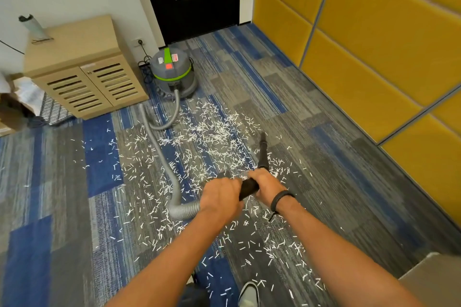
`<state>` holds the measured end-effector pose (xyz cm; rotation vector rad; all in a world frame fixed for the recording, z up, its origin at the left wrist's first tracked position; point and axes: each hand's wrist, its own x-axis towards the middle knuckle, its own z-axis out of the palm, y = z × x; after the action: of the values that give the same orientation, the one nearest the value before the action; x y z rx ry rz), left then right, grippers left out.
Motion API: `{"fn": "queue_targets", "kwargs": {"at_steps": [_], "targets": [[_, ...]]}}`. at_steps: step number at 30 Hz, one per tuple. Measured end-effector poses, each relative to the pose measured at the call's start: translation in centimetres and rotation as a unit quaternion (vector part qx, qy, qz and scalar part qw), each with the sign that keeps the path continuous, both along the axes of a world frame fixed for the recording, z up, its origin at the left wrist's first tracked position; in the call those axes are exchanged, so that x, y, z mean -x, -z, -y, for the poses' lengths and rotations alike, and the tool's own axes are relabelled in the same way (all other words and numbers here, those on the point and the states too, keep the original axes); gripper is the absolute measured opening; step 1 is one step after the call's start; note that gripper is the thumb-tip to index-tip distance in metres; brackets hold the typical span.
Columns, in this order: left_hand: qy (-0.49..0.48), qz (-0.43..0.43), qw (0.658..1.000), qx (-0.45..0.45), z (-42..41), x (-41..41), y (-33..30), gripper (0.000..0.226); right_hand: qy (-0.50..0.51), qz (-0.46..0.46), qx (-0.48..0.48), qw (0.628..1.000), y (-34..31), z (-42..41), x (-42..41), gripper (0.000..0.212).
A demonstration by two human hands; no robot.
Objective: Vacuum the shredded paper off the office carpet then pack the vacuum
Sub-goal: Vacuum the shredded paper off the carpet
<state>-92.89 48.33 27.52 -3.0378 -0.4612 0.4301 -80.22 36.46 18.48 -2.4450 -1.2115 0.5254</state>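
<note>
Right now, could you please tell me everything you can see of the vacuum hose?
The hose is grey, ribbed and flexible, plastic by its look. It leaves the front of the vacuum, loops on the carpet through the shredded paper, then curves up into the black nozzle held by the left hand and right hand.

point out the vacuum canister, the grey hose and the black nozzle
vacuum canister (172,67), head view, on its grey lid
grey hose (159,149), head view, mid-length on the carpet
black nozzle (262,152), head view, on its tapered tube
</note>
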Motion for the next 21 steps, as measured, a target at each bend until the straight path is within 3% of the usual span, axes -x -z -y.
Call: {"fn": "queue_targets", "kwargs": {"at_steps": [6, 9, 21], "targets": [[0.039, 0.004, 0.999, 0.012, 0.5, -0.8, -0.2, 0.021, 0.040, -0.013, 0.011, 0.999, -0.6, 1.8, 0.2, 0.037], [0.050, -0.004, 0.999, 0.021, 0.6, -0.8, -0.6, 0.024, 0.056, -0.012, 0.013, 0.998, -0.5, 2.3, 0.4, 0.044], [0.073, -0.023, 0.993, 0.088, -0.2, 0.9, -2.5, 0.037, 0.112, -0.028, 0.026, 0.993, 0.1, 3.0, 3.5, 0.036]]}}
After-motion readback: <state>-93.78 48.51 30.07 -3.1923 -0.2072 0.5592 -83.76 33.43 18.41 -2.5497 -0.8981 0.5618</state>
